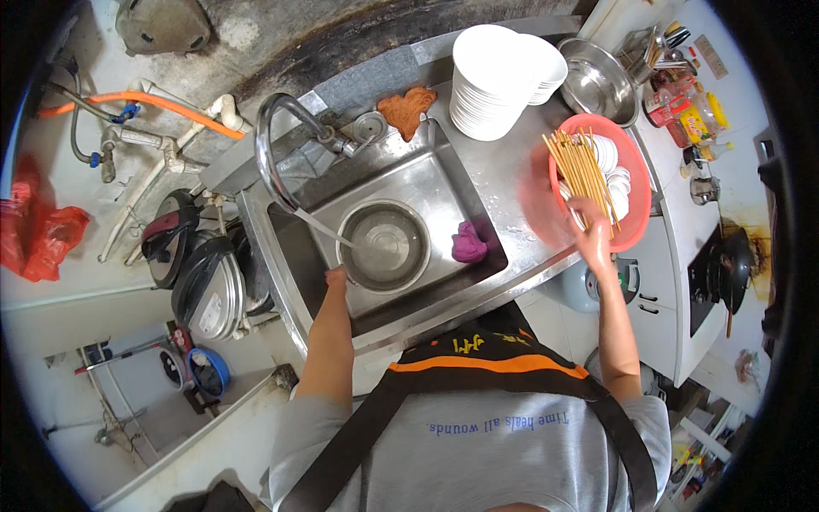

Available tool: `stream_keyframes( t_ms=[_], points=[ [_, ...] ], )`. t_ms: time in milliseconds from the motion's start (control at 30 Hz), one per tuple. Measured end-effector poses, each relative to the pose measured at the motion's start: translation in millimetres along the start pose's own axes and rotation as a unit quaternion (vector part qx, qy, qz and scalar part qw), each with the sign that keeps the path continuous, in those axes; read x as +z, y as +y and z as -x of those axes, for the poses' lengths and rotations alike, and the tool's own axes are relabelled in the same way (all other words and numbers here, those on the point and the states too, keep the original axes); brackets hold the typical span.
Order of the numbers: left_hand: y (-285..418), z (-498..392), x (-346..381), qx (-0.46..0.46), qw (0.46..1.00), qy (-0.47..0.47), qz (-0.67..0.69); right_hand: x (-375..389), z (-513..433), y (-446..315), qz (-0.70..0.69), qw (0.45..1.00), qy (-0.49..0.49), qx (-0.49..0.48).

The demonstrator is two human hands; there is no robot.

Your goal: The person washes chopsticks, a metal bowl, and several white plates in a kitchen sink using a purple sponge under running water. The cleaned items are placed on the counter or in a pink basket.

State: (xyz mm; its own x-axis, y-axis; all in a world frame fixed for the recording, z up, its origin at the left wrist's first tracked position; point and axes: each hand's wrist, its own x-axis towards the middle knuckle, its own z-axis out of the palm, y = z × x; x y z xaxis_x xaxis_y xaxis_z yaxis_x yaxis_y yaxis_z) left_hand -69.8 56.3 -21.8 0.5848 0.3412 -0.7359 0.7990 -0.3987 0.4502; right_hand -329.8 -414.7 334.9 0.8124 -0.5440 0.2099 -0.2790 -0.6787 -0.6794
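Water runs from the curved metal faucet (pixel 263 153) into a round steel bowl (pixel 384 281) inside the sink (pixel 441 166). My left hand (pixel 335 276) is at the bowl's lower left rim; its fingers are partly hidden, so I cannot tell whether they grip it. A crumpled purple cloth (pixel 469 243) lies in the sink, right of the bowl. On the counter at right stands a red plastic basket (pixel 640 211) with white dishes (pixel 619 192) and a bundle of wooden chopsticks (pixel 579 166). My right hand (pixel 590 224) is at the chopsticks' lower ends, over the basket's near left side; its hold is unclear.
Tall stacked white plates (pixel 483 83) stand behind the sink, beside an empty steel basin (pixel 595 83). An orange-brown cloth (pixel 407 112) lies at the sink's back edge. Jars and bottles (pixel 697 121) line the right counter, with a wok (pixel 736 265) farther along. Pan lids (pixel 214 288) hang at left.
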Motion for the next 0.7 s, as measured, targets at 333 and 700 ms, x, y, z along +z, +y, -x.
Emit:
stream_keyframes(
  t_ms=[333, 700],
  points=[
    [58, 2, 22, 0.253, 0.944, -0.186, 0.104, 111, 116, -36, -0.021, 0.977, -0.163, 0.137],
    [145, 79, 25, 0.436, 0.872, -0.222, -0.02, 100, 54, -11, -0.077, 0.993, -0.036, 0.083]
  ],
)
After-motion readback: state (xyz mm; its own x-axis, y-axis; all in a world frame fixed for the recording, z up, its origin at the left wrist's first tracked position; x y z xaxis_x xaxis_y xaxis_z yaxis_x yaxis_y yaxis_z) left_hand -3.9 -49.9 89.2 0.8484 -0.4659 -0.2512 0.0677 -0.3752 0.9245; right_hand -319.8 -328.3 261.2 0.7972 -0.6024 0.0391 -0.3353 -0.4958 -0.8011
